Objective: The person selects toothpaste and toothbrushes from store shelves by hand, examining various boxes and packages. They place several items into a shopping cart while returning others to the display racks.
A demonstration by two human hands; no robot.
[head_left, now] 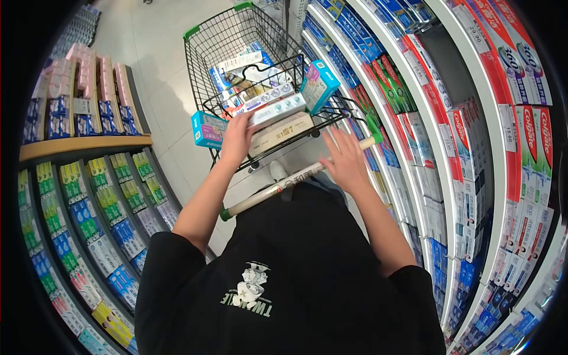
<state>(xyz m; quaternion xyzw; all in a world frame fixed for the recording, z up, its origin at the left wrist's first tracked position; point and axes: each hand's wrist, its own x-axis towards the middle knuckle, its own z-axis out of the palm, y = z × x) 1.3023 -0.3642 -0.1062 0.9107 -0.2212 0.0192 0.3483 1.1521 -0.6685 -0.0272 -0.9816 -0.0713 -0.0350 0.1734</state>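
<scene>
My left hand is closed at the near left end of a long white toothpaste box. Behind that lies another narrow box marked 360. A cream-coloured box sits just in front of them, at the near end of the shopping cart. My right hand is open, fingers spread, over the right part of the cart handle; its thumb is close to the bar, and contact is hard to tell. Teal-and-pink boxes stand at the cart's left corner and right corner.
Several packages lie deeper in the cart basket. A tall shelf of toothpaste boxes runs close along the right. On the left, a display rack holds packaged goods. Pale floor tiles show between cart and rack.
</scene>
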